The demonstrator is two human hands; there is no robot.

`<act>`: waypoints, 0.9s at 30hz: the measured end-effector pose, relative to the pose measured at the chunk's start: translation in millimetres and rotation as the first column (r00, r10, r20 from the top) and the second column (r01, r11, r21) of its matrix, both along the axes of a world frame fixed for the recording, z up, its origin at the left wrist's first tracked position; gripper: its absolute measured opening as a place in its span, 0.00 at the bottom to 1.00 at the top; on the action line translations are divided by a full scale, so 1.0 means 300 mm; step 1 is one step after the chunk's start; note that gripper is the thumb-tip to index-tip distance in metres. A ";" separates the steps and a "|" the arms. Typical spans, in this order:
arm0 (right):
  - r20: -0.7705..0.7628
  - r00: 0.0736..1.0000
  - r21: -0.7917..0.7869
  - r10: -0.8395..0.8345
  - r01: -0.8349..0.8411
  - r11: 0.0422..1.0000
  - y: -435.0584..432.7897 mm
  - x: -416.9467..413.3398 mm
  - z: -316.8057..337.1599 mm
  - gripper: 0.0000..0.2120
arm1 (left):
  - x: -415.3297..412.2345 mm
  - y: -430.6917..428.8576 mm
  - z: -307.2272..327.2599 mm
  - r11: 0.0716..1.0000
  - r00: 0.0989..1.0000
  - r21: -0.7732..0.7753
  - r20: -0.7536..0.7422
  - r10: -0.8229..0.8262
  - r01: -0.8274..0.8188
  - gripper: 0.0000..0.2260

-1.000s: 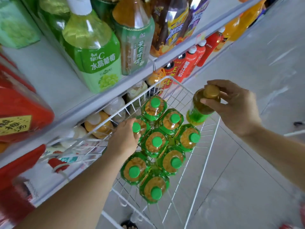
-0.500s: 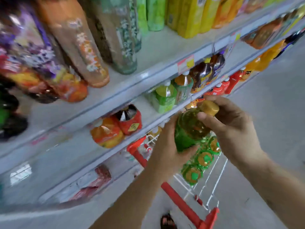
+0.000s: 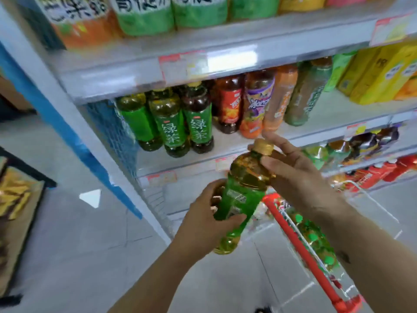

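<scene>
Low in the centre of the frame, the left hand [image 3: 203,220] grips the lower body of a green tea bottle [image 3: 242,195], held tilted before the shelf [image 3: 225,159]. To its right, the right hand [image 3: 295,175] pinches the bottle's neck just under the gold cap [image 3: 262,146], above the red-handled cart [image 3: 302,251] at lower right.

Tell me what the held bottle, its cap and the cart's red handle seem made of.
The bottle looks like clear glossy plastic: amber drink shows through, and a green film label wraps the middle. The cap is gold with ridged sides, likely moulded plastic. The red handle is smooth and slightly shiny, plastic or coated metal; I cannot tell which.
</scene>
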State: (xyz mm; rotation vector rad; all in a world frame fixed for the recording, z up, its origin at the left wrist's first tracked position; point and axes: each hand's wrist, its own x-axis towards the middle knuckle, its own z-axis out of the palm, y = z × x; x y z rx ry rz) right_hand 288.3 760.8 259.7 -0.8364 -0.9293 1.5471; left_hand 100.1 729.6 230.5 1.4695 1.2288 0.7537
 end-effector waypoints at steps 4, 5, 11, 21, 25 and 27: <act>0.333 0.934 -0.063 0.131 -0.116 0.991 -0.045 -0.212 0.017 0.38 | -0.109 -0.023 0.052 0.939 0.953 0.167 0.021 0.301 -0.300 0.26; 0.384 0.915 -0.050 0.124 -0.113 0.992 -0.054 -0.270 0.024 0.35 | -0.128 -0.023 0.057 0.910 0.933 0.230 -0.019 0.360 -0.346 0.26; 0.539 0.842 0.068 0.017 -0.064 0.996 -0.048 -0.431 0.066 0.33 | -0.307 -0.047 0.108 0.929 0.956 0.307 -0.134 0.259 -0.209 0.26; 0.545 0.762 0.131 0.350 -0.489 0.862 -0.010 -0.407 0.178 0.25 | -0.411 -0.032 0.159 0.998 0.998 0.032 0.024 -0.054 0.054 0.24; 0.687 0.710 0.113 0.155 -0.314 0.943 0.047 -0.343 0.131 0.27 | -0.360 0.019 0.088 0.966 0.972 0.104 0.038 0.232 -0.235 0.27; 0.704 0.708 0.067 0.055 -0.143 0.988 0.067 -0.288 0.107 0.24 | -0.332 0.077 0.069 0.890 0.908 0.178 0.077 0.413 -0.420 0.28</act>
